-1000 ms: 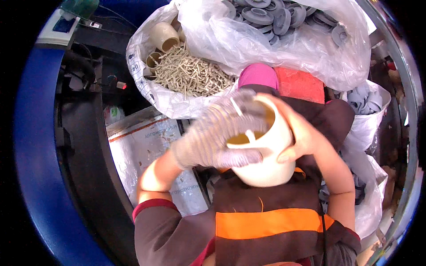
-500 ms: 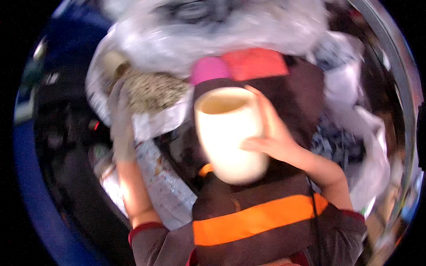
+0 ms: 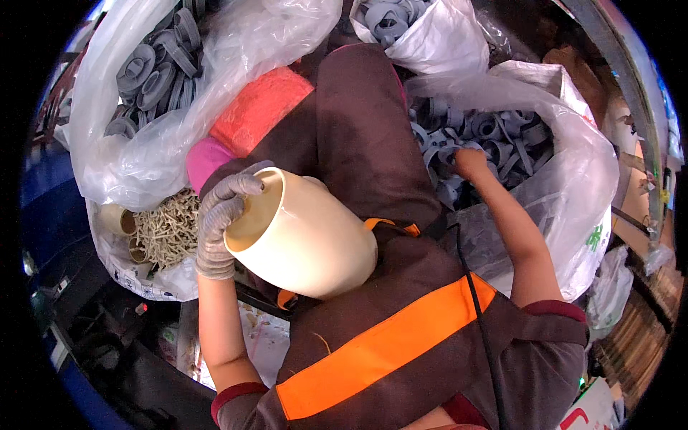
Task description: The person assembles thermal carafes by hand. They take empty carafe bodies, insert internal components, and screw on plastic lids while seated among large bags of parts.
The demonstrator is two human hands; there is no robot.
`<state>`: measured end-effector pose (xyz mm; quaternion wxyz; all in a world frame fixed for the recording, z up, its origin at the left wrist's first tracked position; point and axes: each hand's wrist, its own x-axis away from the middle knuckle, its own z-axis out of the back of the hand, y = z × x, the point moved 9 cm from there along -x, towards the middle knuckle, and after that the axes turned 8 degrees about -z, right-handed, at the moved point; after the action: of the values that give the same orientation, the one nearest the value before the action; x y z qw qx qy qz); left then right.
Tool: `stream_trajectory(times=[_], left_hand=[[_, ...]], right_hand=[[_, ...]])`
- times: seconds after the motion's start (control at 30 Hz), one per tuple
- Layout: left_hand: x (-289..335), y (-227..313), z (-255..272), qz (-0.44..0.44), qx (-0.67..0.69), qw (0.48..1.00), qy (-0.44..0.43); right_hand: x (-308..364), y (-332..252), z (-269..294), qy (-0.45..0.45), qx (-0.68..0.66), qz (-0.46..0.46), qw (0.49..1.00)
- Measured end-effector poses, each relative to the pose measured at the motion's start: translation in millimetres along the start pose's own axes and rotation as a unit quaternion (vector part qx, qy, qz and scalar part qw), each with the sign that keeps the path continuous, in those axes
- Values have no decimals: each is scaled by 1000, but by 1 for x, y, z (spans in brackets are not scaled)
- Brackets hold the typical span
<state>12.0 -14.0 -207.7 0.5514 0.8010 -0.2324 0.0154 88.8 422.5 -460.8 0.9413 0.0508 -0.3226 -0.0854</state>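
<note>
My left hand point(image 3: 223, 218), in a grey glove, grips the rim of a cream, smooth, tapered cup-like container point(image 3: 315, 240). The container is tilted over my lap, its mouth toward upper left; its inner bottom is hidden. My bare right hand point(image 3: 473, 165) reaches into a white bag point(image 3: 584, 161) at the right, among grey ring-like plastic parts point(image 3: 512, 132). Its fingers are curled and their tips hidden, so what they hold cannot be made out.
Left of my lap, a white bag point(image 3: 168, 287) holds thin beige scraps point(image 3: 168, 226) and a small beige cup-like piece point(image 3: 116, 220). A large clear bag point(image 3: 93, 154) of grey round parts point(image 3: 154, 72) stands at far left. Another white sack point(image 3: 451, 39) stands at the far side.
The container has passed from my right hand to my left. My left hand has left the scraps bag, and my right has moved into the right bag. The view has turned.
</note>
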Motion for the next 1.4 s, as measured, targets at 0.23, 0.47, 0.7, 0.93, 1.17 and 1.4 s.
stream_trajectory(times=[0.23,0.47,0.7,0.93,1.17,1.4], left_hand=[[-20,-4,-12,42,38,998,-30],[-37,10,-48,55,-5,994,-90],[-55,26,-98,13,-43,967,-249],[-59,-33,-33,-68,-109,968,-216],[-31,15,-53,-22,-59,977,-205],[-17,2,-40,-56,19,985,-164]], right_hand=[[-5,26,44,200,69,84,974],[137,5,325,539,-157,104,821],[246,-144,450,461,-295,425,721],[194,-274,402,111,-474,485,727],[188,-273,405,175,-574,456,657],[181,-266,414,190,-491,480,701]])
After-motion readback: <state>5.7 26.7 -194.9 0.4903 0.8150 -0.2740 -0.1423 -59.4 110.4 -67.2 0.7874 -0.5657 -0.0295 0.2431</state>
